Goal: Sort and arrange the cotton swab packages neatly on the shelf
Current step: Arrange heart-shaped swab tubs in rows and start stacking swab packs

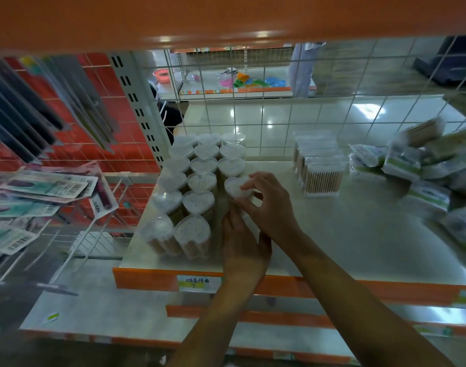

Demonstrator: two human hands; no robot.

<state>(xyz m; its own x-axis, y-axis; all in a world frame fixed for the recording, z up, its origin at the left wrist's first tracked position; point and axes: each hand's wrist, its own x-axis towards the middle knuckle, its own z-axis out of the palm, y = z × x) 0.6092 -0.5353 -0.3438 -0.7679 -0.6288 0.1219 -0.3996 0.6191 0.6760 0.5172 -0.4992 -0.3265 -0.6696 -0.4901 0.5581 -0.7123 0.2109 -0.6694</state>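
Several heart-shaped clear tubs of cotton swabs [197,181] stand in three columns at the left of the shelf [345,234]. One more heart-shaped tub [233,186] stands at the near end of the right column. My right hand [266,205] pinches its lid from the right. My left hand [241,242] grips the tub's near side from below. A row of rectangular swab boxes [320,168] stands at mid-shelf. A loose heap of bagged swab packs [422,168] lies at the right.
A wire grid [279,109] backs the shelf. An orange shelf [226,19] hangs overhead. Carded goods [41,192] hang on pegs to the left. An orange price rail [319,287] with a label runs along the front edge, with lower shelves beneath.
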